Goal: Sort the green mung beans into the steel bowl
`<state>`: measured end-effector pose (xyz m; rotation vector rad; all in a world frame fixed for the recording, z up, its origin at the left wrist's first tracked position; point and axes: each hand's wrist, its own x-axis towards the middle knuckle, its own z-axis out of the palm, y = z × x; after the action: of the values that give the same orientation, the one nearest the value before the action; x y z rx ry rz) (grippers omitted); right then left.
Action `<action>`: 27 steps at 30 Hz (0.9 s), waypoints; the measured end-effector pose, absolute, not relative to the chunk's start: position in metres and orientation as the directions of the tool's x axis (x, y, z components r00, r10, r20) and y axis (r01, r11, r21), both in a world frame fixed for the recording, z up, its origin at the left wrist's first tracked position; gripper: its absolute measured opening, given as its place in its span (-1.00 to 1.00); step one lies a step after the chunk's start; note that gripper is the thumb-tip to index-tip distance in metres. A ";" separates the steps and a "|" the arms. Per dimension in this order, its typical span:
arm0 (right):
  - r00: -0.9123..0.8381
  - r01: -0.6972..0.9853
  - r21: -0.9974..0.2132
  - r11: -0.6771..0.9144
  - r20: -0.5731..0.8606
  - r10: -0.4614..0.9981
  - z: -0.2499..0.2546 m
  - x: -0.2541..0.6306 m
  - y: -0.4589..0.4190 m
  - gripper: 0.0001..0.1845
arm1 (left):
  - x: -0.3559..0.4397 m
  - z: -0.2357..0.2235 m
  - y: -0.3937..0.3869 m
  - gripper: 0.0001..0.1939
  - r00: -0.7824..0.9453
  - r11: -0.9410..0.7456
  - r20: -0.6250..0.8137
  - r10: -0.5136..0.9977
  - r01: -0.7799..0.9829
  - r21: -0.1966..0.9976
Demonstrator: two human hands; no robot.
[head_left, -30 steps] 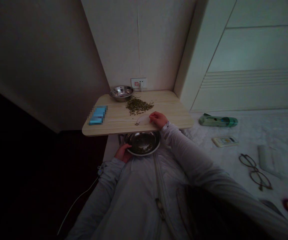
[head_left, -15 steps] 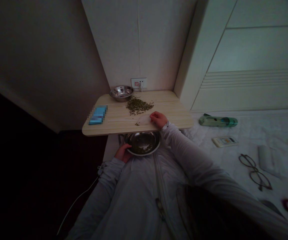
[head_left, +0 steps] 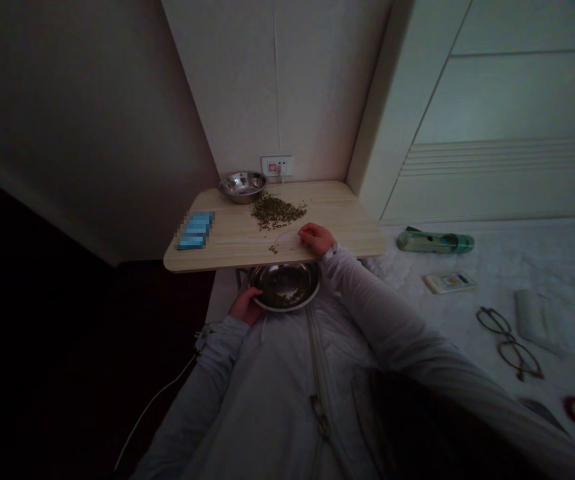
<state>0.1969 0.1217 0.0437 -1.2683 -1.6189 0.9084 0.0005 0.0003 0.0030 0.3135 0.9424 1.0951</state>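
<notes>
My left hand (head_left: 246, 306) grips the left rim of a metal bowl (head_left: 312, 293), its thumb over the edge. The bowl rests at my lap below the table's front edge, with small green beans or seeds (head_left: 290, 297) in its bottom. Over the small wooden table (head_left: 337, 200), my right hand (head_left: 317, 239) is closed on a thin, see-through piece (head_left: 287, 237) whose kind I cannot make out. A few greenish grains (head_left: 273, 249) lie just left of that piece. Behind it spreads a loose heap of the same grains (head_left: 276, 212).
A second metal bowl (head_left: 243, 188) stands at the table's back left, near a wall socket (head_left: 277, 165). A blurred-out blue screen (head_left: 196, 231) lies at the left. On the bed are a green bottle-shaped item (head_left: 436, 241), a phone (head_left: 450, 283) and eyeglasses (head_left: 510, 343).
Hardly anything differs. The see-through piece and the few grains beside it have shifted very slightly; both hands and the bowl stay where they were.
</notes>
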 end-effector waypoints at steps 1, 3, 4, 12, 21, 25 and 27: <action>-0.110 0.351 -0.911 0.217 0.190 0.976 0.044 0.197 0.122 -0.87 | 0.001 0.003 0.000 -0.73 0.133 0.462 -0.493 0.860 -0.614 0.640; -0.114 0.360 -0.909 0.212 0.182 0.977 0.044 0.197 0.122 -0.87 | 0.001 0.004 0.000 -0.73 0.134 0.462 -0.492 0.860 -0.614 0.640; -0.118 0.360 -0.909 0.208 0.177 0.977 0.044 0.197 0.121 -0.87 | 0.001 0.004 0.000 -0.73 0.133 0.460 -0.490 0.861 -0.615 0.641; -0.105 0.317 -0.926 0.206 0.182 0.978 0.047 0.197 0.119 -0.89 | 0.002 0.004 0.000 -0.68 0.128 0.469 -0.507 0.853 -0.614 0.635; -0.107 0.291 -0.939 0.180 0.155 0.982 0.050 0.196 0.115 -0.89 | 0.001 0.003 0.001 -0.66 0.152 0.476 -0.502 0.851 -0.627 0.617; -0.102 0.298 -0.937 0.184 0.160 0.982 0.050 0.196 0.115 -0.87 | 0.001 0.001 0.001 -0.71 0.152 0.469 -0.492 0.857 -0.624 0.625; -0.099 0.296 -0.939 0.174 0.151 0.984 0.051 0.196 0.115 -0.86 | 0.001 0.001 0.002 -0.71 0.157 0.465 -0.485 0.860 -0.630 0.622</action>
<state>0.1959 0.1148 0.0509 -1.2648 -1.5630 0.9765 0.0006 0.0015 0.0006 0.3022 0.9108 1.0897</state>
